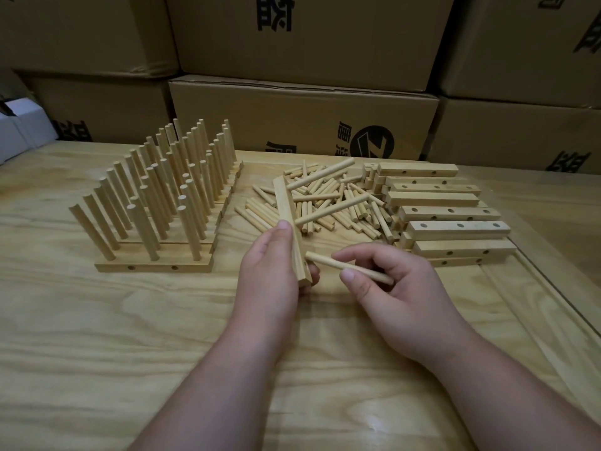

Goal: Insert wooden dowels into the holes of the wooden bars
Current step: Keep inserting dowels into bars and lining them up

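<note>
My left hand (271, 265) grips a wooden bar (287, 216) that stands on its near end and leans away from me. Two dowels (331, 209) stick out of the bar to the right. My right hand (387, 281) pinches a third dowel (349, 266) between thumb and fingers. Its left tip is at the bar's lower part, close to my left fingers. A heap of loose dowels (328, 196) lies behind my hands. Empty bars with holes (452, 211) are stacked at the right.
Several finished bars with upright dowels (156, 203) stand in rows at the left on the wooden table (130, 336). Cardboard boxes (302, 118) wall off the table's far edge. A white box (16, 128) sits at the far left.
</note>
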`<state>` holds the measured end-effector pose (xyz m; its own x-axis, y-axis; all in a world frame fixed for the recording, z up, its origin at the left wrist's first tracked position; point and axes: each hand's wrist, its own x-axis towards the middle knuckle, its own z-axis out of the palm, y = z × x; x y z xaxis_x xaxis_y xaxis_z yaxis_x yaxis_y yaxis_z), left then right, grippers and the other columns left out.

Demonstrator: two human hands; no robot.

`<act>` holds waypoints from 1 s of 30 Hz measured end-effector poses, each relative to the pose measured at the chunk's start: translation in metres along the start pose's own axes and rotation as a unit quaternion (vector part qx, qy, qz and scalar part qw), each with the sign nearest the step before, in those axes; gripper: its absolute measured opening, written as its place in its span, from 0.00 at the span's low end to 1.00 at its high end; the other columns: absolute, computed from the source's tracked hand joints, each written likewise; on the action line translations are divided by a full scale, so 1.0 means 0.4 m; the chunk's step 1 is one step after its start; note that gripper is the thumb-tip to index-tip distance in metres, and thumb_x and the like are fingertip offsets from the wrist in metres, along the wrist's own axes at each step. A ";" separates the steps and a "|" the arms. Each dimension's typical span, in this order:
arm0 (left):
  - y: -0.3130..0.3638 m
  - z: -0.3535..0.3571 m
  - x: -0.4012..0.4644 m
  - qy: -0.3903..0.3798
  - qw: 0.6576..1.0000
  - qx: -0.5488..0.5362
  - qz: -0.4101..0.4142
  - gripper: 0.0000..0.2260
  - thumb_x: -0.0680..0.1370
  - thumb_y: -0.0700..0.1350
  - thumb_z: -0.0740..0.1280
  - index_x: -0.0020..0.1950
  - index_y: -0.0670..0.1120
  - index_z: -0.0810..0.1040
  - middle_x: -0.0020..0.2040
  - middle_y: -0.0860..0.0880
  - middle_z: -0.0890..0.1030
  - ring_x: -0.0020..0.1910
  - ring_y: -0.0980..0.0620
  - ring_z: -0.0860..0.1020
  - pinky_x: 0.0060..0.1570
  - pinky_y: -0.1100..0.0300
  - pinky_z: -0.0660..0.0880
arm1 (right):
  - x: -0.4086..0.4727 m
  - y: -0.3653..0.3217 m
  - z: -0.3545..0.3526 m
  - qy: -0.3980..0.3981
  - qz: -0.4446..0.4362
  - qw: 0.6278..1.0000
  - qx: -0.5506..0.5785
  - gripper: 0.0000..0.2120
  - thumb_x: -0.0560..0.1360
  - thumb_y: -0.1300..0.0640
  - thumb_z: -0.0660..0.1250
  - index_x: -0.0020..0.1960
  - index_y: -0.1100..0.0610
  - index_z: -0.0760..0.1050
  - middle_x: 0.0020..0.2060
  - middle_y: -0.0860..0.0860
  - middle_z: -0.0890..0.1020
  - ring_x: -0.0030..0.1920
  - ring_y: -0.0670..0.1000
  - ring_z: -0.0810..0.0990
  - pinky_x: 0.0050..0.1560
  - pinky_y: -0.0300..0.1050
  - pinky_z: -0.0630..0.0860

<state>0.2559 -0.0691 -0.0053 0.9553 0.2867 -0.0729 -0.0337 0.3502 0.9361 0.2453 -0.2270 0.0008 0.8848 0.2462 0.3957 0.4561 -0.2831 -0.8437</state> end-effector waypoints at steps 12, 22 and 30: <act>-0.001 0.001 -0.004 -0.023 0.998 0.047 0.021 0.13 0.76 0.61 0.63 0.42 0.57 0.83 0.32 0.52 0.80 0.31 0.51 0.79 0.28 0.62 0.74 | -0.001 -0.001 -0.002 -0.020 0.010 1.000 0.011 0.10 0.72 0.60 0.76 0.44 0.46 0.83 0.33 0.55 0.78 0.30 0.49 0.72 0.31 0.36 0.70; -0.005 -0.005 0.002 -0.027 0.997 0.064 0.038 0.14 0.71 0.61 0.67 0.49 0.56 0.87 0.31 0.59 0.79 0.31 0.60 0.77 0.37 0.56 0.71 | 0.003 0.001 -0.001 -0.036 -0.007 0.999 -0.014 0.04 0.71 0.58 0.77 0.46 0.51 0.86 0.39 0.45 0.84 0.43 0.45 0.82 0.44 0.31 0.73; -0.006 -0.003 -0.006 -0.045 0.993 0.083 0.076 0.18 0.81 0.52 0.63 0.33 0.51 0.81 0.26 0.56 0.74 0.26 0.58 0.72 0.29 0.63 0.69 | 0.002 0.002 0.000 -0.067 -0.103 0.973 -0.196 0.05 0.77 0.51 0.70 0.50 0.48 0.85 0.34 0.43 0.76 0.38 0.44 0.77 0.37 0.45 0.75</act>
<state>0.2534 -0.0695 -0.0080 0.9656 0.2411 0.0972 -0.1371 0.1544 0.9784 0.2464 -0.2272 0.0003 0.7624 0.4467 0.4682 0.6470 -0.5405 -0.5378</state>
